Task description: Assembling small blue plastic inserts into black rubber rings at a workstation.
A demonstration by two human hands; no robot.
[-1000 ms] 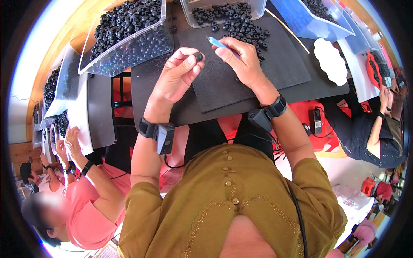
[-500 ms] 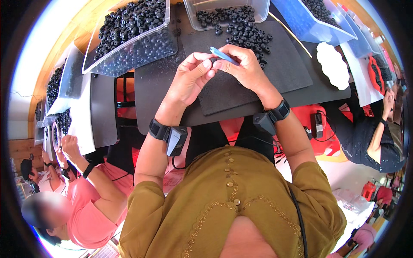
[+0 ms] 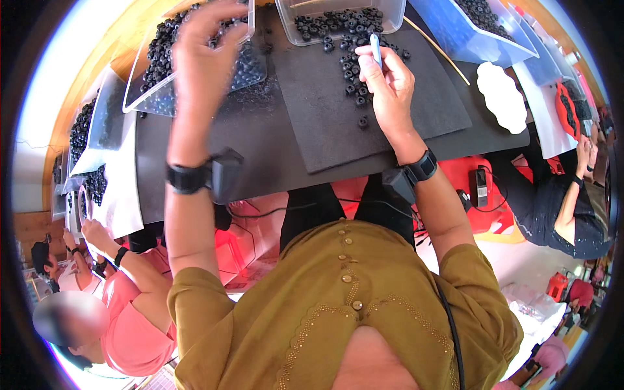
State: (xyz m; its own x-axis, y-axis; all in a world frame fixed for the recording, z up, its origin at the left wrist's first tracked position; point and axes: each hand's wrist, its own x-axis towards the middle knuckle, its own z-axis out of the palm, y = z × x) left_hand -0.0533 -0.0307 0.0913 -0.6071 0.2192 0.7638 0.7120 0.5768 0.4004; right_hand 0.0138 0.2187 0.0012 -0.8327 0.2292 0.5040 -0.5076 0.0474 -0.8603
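My left hand (image 3: 205,65) is blurred by motion over the clear plastic bin (image 3: 153,104) at the far left. Its fingers look apart, and nothing shows in them. The bin holds many small round black parts (image 3: 158,60) with holes. On the right, my right hand (image 3: 392,94) grips a slim light-blue tool (image 3: 376,49), pointing away from me; its working tip cannot be made out. Beneath and beside that hand, loose black parts (image 3: 350,75) lie on a dark square mat (image 3: 325,130). Some sit in a second clear bin (image 3: 292,32) behind them.
A blue-tinted bin (image 3: 494,49) of black parts stands at the back right, near a thin stick (image 3: 442,52) and a white wavy-edged piece (image 3: 502,97). Co-workers sit on both sides. A cable (image 3: 279,209) hangs below the table edge.
My left hand has left my right and moved far left over the bin. My right hand has shifted slightly right, its blue tool now more upright. The dark part between my fingers is no longer visible.
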